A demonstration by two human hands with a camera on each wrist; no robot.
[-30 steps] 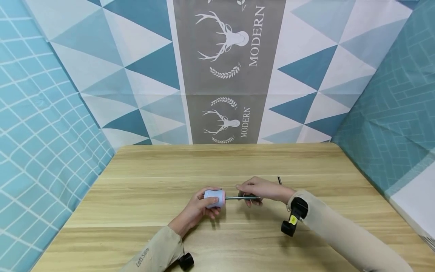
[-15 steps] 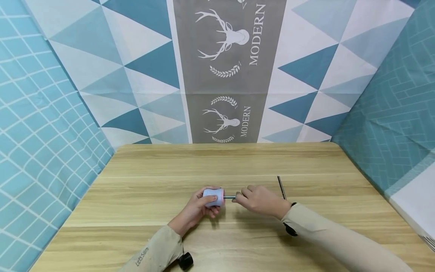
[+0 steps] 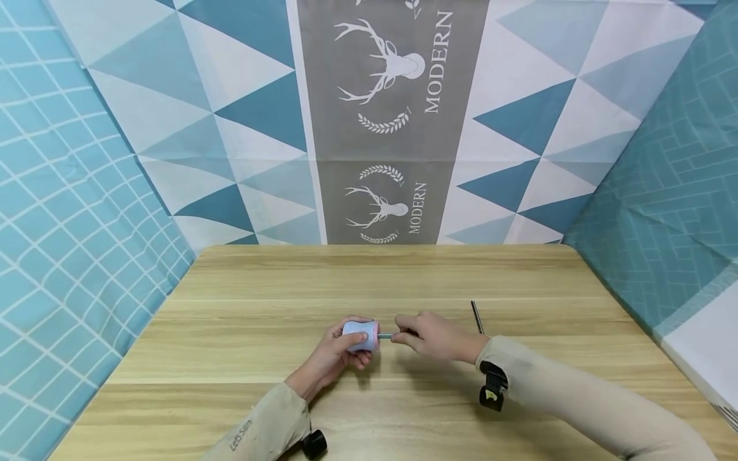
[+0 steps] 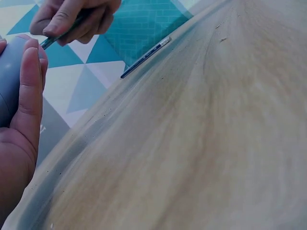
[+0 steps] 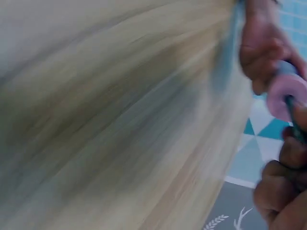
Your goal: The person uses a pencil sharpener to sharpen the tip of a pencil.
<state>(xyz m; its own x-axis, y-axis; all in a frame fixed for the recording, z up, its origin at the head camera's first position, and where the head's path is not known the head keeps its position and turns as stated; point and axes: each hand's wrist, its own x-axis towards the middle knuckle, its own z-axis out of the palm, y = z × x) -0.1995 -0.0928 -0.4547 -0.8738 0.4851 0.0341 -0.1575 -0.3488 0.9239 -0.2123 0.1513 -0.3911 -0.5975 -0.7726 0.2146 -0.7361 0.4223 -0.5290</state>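
Observation:
My left hand (image 3: pixel 330 360) grips a small pale blue pencil sharpener (image 3: pixel 356 335), its thumb lying across the side. The sharpener's round pink end (image 5: pixel 277 98) faces right. From the hole in that end runs a slim dark pencil (image 3: pixel 384 336), level between the two hands. Curled fingers of my right hand (image 3: pixel 441 338) pinch the pencil near the sharpener, hiding most of its length. Both hands are held over the wooden table. In the left wrist view the sharpener (image 4: pixel 10 79) is cut off by the frame edge.
A second dark pencil (image 3: pixel 477 317) with a pale end lies on the table (image 3: pixel 259 288), just beyond the right wrist. Patterned cloth (image 3: pixel 254 128) hangs behind the table, and blue tiled-print cloth (image 3: pixel 75 192) covers the left side. A white surface (image 3: pixel 706 346) stands at the right.
My right hand's loose hold has become a closer pinch, and the hand has shifted left along the pencil toward the sharpener. Less of the pencil shows. My left hand stays nearly still.

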